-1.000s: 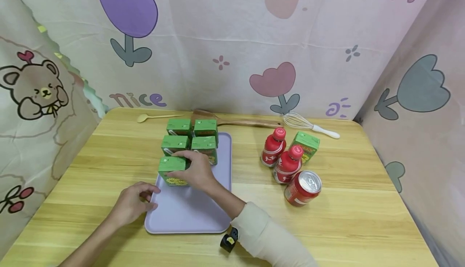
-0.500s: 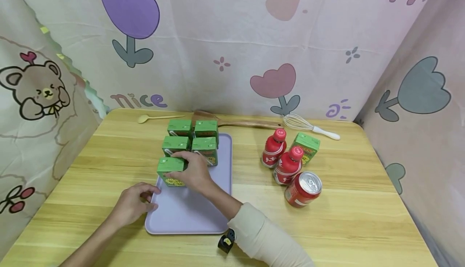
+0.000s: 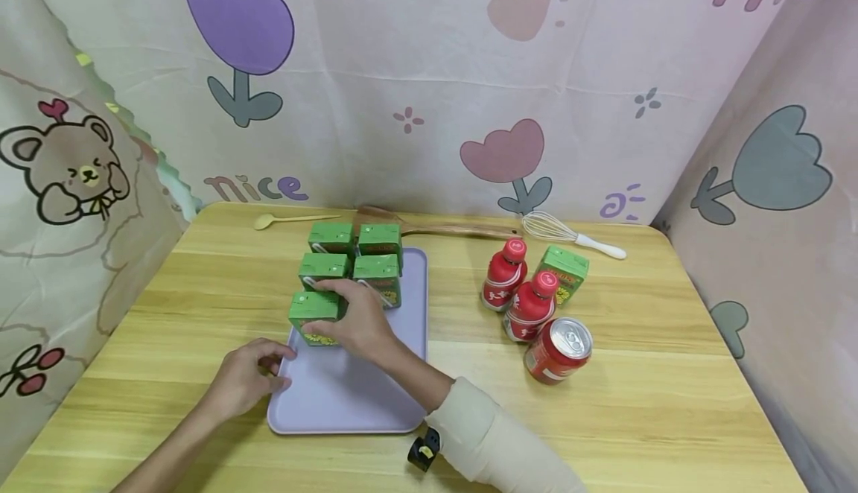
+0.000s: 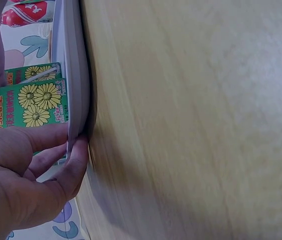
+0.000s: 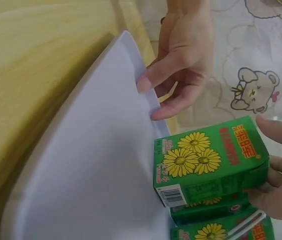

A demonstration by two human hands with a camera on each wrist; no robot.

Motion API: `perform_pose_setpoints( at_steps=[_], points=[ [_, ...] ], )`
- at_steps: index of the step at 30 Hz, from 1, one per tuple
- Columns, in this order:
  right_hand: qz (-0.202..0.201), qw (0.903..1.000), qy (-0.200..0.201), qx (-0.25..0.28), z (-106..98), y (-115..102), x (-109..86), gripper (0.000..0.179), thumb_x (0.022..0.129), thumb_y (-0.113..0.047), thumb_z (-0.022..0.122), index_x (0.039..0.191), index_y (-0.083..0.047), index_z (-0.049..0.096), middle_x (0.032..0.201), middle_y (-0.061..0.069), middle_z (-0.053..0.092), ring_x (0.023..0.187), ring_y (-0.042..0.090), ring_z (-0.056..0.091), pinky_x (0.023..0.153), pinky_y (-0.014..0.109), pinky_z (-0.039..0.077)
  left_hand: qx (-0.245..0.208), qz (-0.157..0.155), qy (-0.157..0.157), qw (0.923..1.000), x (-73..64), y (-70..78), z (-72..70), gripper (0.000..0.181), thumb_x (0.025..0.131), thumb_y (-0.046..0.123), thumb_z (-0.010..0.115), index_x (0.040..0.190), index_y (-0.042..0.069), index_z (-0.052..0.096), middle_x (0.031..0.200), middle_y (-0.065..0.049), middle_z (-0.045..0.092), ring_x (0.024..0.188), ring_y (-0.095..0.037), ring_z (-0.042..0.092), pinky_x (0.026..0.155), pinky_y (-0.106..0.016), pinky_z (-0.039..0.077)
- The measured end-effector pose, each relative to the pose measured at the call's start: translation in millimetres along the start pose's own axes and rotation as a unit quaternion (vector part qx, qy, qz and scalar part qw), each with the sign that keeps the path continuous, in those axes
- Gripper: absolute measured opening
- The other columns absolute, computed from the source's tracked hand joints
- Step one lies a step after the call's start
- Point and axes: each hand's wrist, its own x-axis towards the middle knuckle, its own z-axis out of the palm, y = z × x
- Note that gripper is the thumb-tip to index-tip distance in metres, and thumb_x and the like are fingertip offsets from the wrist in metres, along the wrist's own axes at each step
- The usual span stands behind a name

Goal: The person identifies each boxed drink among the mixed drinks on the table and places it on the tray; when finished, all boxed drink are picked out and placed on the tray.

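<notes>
My right hand (image 3: 358, 319) holds a green drink carton (image 5: 210, 155) with yellow flowers on its front, thumb at the near face and fingers behind. This carton stands on the left part of a lilac tray (image 3: 348, 404), in front of several matching cartons (image 3: 377, 266) set in two columns. My left hand (image 3: 244, 375) pinches the tray's left rim (image 4: 78, 75), fingers over the edge and thumb against the outside.
Right of the tray stand two red bottles (image 3: 504, 277), a red can (image 3: 558, 351) and another green carton (image 3: 563, 273). Along the back lie a small yellow spoon (image 3: 295, 219), a wooden spatula (image 3: 456, 230) and a whisk (image 3: 573, 234). Patterned cloth (image 3: 429, 46) surrounds the table.
My right hand has shifted the front carton slightly to the left, toward the tray's left rim. The left hand has stayed on the rim.
</notes>
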Motion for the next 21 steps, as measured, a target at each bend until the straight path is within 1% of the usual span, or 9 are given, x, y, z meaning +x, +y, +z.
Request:
perform_pose_setpoints(
  at_steps=[3,7,10,14,17,21],
  points=[
    [-0.025,0.9996,-0.001,-0.011,-5.4,-0.1,-4.2,0.059,0.074,-0.031,0.080,0.126,-0.014,0.060,0.127,-0.003,0.062,0.120,0.011,0.055,0.102,0.025,0.042,-0.001,0.001,0.001,1.0000,-0.4,-0.3,0.1,0.032,0.069,-0.001,0.077,0.100,0.003,0.069,0.094,-0.008,0.064,0.081,-0.018,0.056,0.059,-0.020,0.047],
    [-0.060,0.9973,0.009,-0.041,-17.1,-1.0,-13.2,0.058,0.075,-0.031,0.080,0.127,-0.013,0.059,0.128,-0.001,0.062,0.121,0.012,0.055,0.099,0.022,0.045,-0.003,0.001,0.005,1.0000,0.0,-0.5,0.4,0.033,0.068,-0.001,0.077,0.099,0.003,0.069,0.094,-0.008,0.064,0.080,-0.018,0.056,0.058,-0.020,0.047],
    [-0.062,0.9973,0.011,-0.037,-29.7,-2.6,-23.4,0.059,0.075,-0.030,0.080,0.127,-0.014,0.059,0.128,-0.001,0.062,0.123,0.013,0.054,0.101,0.026,0.044,-0.002,0.002,0.007,1.0000,0.5,-0.5,0.5,0.033,0.067,-0.001,0.077,0.099,0.003,0.069,0.094,-0.008,0.064,0.080,-0.017,0.056,0.058,-0.020,0.047],
    [-0.053,0.9986,0.007,-0.007,-48.9,-2.4,-39.3,0.059,0.074,-0.028,0.081,0.127,-0.014,0.059,0.129,-0.001,0.061,0.125,0.014,0.052,0.105,0.032,0.042,-0.001,0.006,0.009,0.9999,0.7,-0.7,0.9,0.033,0.067,-0.002,0.077,0.098,0.003,0.069,0.095,-0.008,0.064,0.079,-0.017,0.056,0.058,-0.019,0.047],
    [-0.060,0.9982,0.005,0.003,-65.2,-0.1,-50.7,0.059,0.073,-0.025,0.081,0.127,-0.012,0.059,0.129,0.000,0.061,0.125,0.014,0.052,0.106,0.033,0.042,-0.001,0.009,0.008,0.9999,1.0,-0.6,1.0,0.032,0.067,-0.002,0.077,0.098,0.003,0.069,0.093,-0.007,0.064,0.079,-0.016,0.055,0.059,-0.019,0.047],
    [-0.069,0.9976,-0.001,0.004,-92.2,0.5,-66.5,0.059,0.072,-0.025,0.082,0.126,-0.015,0.060,0.128,-0.002,0.062,0.123,0.012,0.054,0.105,0.033,0.043,0.003,0.010,0.008,0.9999,1.0,0.2,0.6,0.032,0.067,-0.001,0.077,0.098,0.004,0.069,0.092,-0.006,0.064,0.078,-0.015,0.055,0.059,-0.019,0.046]
  ],
)
